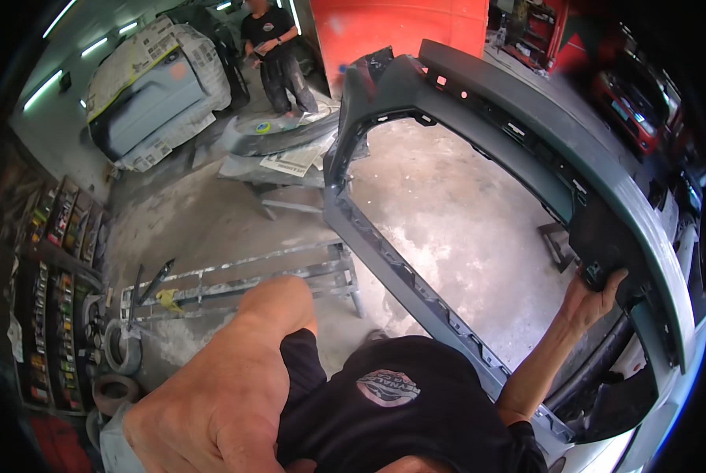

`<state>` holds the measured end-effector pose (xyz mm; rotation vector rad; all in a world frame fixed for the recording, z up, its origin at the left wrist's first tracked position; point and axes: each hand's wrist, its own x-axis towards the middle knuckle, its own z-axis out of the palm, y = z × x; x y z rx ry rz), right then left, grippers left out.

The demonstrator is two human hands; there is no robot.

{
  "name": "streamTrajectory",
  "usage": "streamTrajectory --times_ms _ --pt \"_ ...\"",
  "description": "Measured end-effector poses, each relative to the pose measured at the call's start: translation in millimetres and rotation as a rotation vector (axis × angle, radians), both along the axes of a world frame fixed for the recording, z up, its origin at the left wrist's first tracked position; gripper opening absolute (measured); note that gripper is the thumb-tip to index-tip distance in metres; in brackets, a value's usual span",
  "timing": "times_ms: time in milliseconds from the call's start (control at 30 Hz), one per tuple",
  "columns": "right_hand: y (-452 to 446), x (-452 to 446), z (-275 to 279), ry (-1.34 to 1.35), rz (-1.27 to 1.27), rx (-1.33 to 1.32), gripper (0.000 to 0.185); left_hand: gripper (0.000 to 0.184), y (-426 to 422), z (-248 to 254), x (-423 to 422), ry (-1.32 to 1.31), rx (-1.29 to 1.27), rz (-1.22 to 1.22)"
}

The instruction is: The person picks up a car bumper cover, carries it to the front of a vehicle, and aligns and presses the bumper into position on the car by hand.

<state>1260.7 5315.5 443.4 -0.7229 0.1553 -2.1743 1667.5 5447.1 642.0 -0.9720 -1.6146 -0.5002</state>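
Dark grey moulded plastic, smooth along its outer skin and ribbed and slotted within, makes up the bumper shell (448,91) on my feed. It sweeps in a big open loop from upper centre down the right side, pale and glossy along its outermost edge. My right hand (599,303) is closed around an inner edge of the shell on the right, fingers curled at a black recessed part. My left hand (211,394) looms large at lower left, bare skin close to my lens; its fingers are out of sight, so I can't tell whether it is open or closed. Between my arms I get a black shirt (388,418) with a round pale print.

Through the loop I see mottled, dusty concrete floor (455,213). To its left is a low metal rack (246,272) of paint-flecked bars, with a crumpled yellow item (168,299) on it. Behind, newspaper (298,160) lies with a curved grey panel (290,140) and a green ring (263,127). A person (270,47) in dark clothes stands near a blue-grey vehicle body (148,102) edged with newsprint. Round black tyres (124,351) sit beside shelves (53,315) of small colourful containers.
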Motion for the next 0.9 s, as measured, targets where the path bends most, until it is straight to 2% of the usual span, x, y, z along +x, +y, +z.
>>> streamTrajectory --times_ms 167,400,600,733,833,900 --pt "3.9 7.7 6.5 -0.020 -0.024 0.008 0.039 0.033 -4.5 -20.7 31.4 -0.189 -0.101 -0.178" --pt "6.1 10.8 9.1 -0.035 -0.019 0.000 0.034 0.021 -25.6 2.4 -3.0 -0.003 -0.088 -0.139" --pt "7.0 16.3 13.6 -0.026 -0.028 0.001 0.032 0.021 -28.7 -1.0 -3.5 0.116 -0.043 -0.146" --pt "9.0 25.4 19.7 -0.018 -0.041 -0.005 0.032 0.020 -34.4 -3.1 -2.7 0.061 -0.059 -0.176" --pt "5.1 16.9 11.4 -0.068 -0.059 -0.005 0.039 0.019 -34.3 -5.8 -4.2 0.061 -0.035 -0.151" --pt "7.7 21.1 13.4 -0.045 -0.048 -0.018 0.035 0.019 -34.4 -6.5 -4.9 0.062 -0.010 -0.112"
